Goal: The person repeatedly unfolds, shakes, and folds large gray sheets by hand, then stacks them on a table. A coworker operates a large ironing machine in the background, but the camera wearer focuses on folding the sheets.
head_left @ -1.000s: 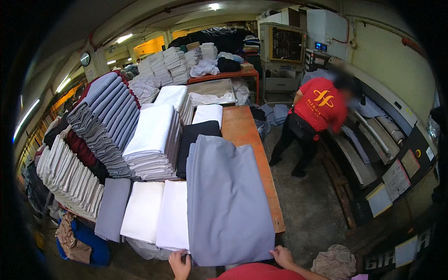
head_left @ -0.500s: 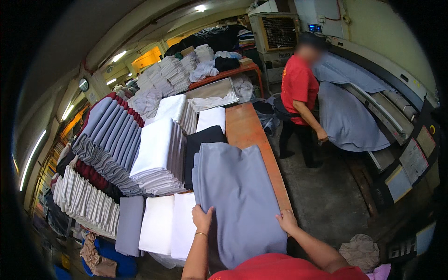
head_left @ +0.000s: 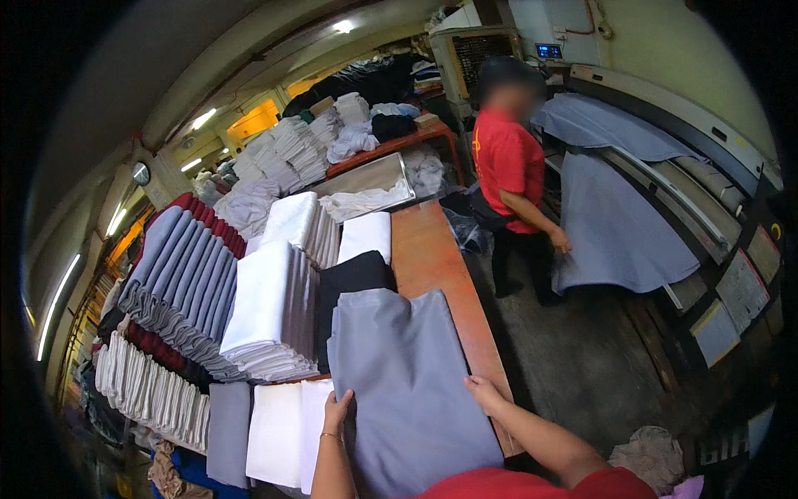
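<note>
A large folded grey cloth (head_left: pixel 403 370) lies on the near end of a long orange-brown table (head_left: pixel 432 249). My left hand (head_left: pixel 338 413) rests flat on the cloth's left edge, fingers spread. My right hand (head_left: pixel 484 392) presses on its right edge, near the table's rim. Neither hand grips the cloth. Folded white cloths (head_left: pixel 278 432) lie just left of my left hand.
Tall stacks of folded white (head_left: pixel 270 312), grey (head_left: pixel 179 283) and dark red linen fill the left. A black folded piece (head_left: pixel 353 279) lies beyond the grey cloth. A person in a red shirt (head_left: pixel 509 166) handles a grey sheet (head_left: pixel 619 224) at a long machine on the right.
My hands have moved farther up along the grey cloth's two edges. The person in red has straightened up and pulled the grey sheet down from the machine.
</note>
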A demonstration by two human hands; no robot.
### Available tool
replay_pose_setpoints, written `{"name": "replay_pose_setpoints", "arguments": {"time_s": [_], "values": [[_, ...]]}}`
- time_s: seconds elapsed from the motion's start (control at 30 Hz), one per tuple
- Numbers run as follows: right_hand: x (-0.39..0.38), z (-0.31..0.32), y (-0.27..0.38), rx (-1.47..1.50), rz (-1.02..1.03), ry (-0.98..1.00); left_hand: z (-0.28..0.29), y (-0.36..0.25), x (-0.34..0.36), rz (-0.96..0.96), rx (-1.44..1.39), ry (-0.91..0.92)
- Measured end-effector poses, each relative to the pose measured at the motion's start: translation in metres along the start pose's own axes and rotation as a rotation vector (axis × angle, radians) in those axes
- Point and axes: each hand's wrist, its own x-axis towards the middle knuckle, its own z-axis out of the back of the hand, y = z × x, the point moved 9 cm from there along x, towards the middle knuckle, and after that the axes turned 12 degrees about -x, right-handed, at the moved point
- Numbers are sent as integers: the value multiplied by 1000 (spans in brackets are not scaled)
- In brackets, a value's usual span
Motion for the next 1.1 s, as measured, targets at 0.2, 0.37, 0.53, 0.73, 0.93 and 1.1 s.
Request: {"name": "replay_pose_setpoints", "arguments": {"time_s": [0.2, 0.37, 0.53, 0.73, 0.93, 1.1], "values": [[39, -13, 33, 258, -219, 123, -27, -60, 3, -146, -63, 117], [-26, 41, 104, 518, 92, 27, -57, -165, -56, -302, -71, 184], [-185, 63, 262, 274, 570, -171, -62, -256, -113, -206, -450, 303], [-298, 61, 326, 156, 699, -266, -82, -281, -146, -120, -481, 468], [-340, 69, 274, -100, 644, -446, -86, -243, -172, -135, -377, 511], [-456, 28, 379, -162, 1224, -614, -30, -352, -244, -512, -752, 355]]}}
